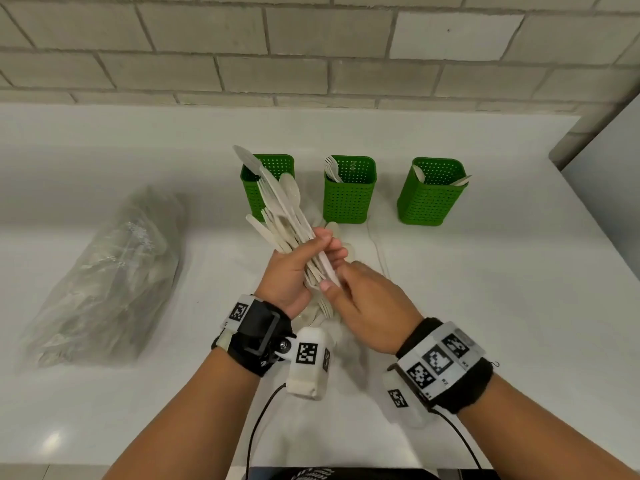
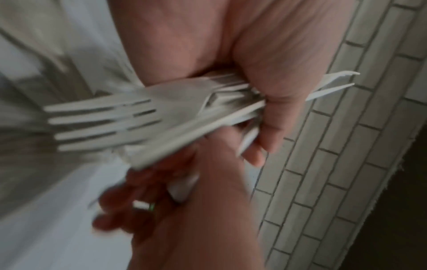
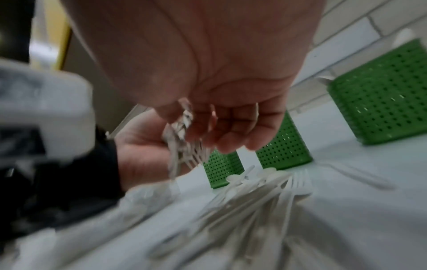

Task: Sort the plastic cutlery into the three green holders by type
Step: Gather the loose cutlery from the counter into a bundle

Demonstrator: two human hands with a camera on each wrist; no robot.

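Left hand (image 1: pixel 291 271): fingers curled round a mixed bundle (image 1: pixel 277 209) of plastic cutlery, gripped near the handle ends, working ends fanned up and away from you. Knives, forks and spoons all appear in it; the left wrist view shows fork tines (image 2: pixel 101 124) sticking out past the heel of that hand.

Right hand (image 1: pixel 367 303): just beside the left, touching the bundle. Thumb and fingertips pinch the handle end of one piece, apparently the knife (image 1: pixel 294 216) lying on top of the fan. How firm the pinch is cannot be told; the right wrist view is blurred.

Judged step: drawing one piece out of the bundle.
- Slacken your left grip only slightly, or neighbours will slide out with it.
- Pull along the handle line, toward yourself, not sideways; tines snag on adjacent handles.
- Check the type before you carry it over.

Beyond the hands, three green holders stand in a row on the counter (image 1: pixel 485 306). The left holder (image 1: pixel 252 188) sits behind the bundle, contents hidden. The middle holder (image 1: pixel 349 199) has forks. The right holder (image 1: pixel 431 199) has pieces that look like spoons. By elimination, the knife likely belongs in the left one.

Under your hands, loose cutlery (image 3: pixel 265 184) lies on the counter. Well to your left lies a clear plastic bag (image 1: pixel 110 278).
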